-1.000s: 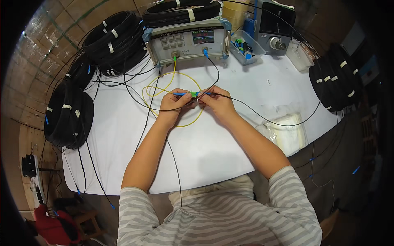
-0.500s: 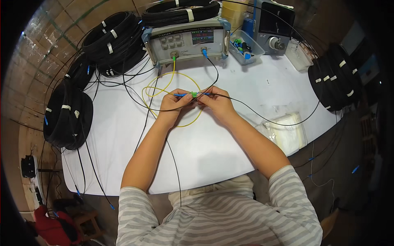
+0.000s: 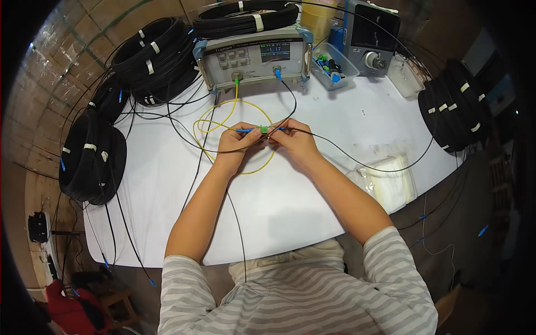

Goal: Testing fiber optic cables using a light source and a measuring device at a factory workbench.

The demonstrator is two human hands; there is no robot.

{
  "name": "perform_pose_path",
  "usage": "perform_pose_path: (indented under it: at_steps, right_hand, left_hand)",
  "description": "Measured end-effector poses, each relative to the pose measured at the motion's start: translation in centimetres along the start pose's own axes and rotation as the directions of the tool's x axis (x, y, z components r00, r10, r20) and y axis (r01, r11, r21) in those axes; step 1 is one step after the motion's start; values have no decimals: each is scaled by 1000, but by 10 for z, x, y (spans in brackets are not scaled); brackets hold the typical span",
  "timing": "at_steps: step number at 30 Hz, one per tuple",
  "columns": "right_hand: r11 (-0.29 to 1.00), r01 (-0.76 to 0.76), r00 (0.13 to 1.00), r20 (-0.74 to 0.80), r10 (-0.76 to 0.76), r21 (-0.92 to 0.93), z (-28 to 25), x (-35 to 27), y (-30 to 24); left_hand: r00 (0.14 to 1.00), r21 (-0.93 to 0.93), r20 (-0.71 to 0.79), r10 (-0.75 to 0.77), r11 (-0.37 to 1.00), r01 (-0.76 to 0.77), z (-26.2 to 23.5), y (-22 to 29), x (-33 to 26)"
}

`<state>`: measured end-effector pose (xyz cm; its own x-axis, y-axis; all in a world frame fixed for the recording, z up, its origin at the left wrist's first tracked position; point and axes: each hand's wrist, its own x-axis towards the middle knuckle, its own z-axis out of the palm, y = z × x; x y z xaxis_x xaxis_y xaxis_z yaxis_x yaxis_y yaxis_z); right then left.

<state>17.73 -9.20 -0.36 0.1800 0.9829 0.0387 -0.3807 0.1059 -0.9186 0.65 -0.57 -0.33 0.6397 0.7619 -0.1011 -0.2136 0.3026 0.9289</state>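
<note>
Already, the left hand (image 3: 237, 144) pinched a blue connector (image 3: 244, 130) against the green adapter (image 3: 263, 129) at the desk's (image 3: 290, 195) centre; the right hand (image 3: 293, 140), at its three o'clock, gripped the other blue plug (image 3: 277, 129), seemingly not fully seated.

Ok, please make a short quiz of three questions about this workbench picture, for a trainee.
1. True or false: both hands meet at the green adapter.
2. The yellow cable plugs into: A) the grey test instrument, B) the clear parts box, C) a black cable coil.
3. What colour is the connector at the left hand?

Key: 1 true, the right hand too. 2 A. 3 blue.
</note>
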Motion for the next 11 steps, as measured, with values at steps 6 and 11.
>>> perform_pose_path:
  at_steps: [6,11]
  right_hand:
    - [1000,-10,1000,1,10,26,2,-1,-2]
    - [1000,-11,1000,8,11,19,2,1,-1]
  left_hand:
    - [1000,-41,-22,0,999,-1,3,0,-1]
    - [1000,-33,-5,17,999,-17,2,0,0]
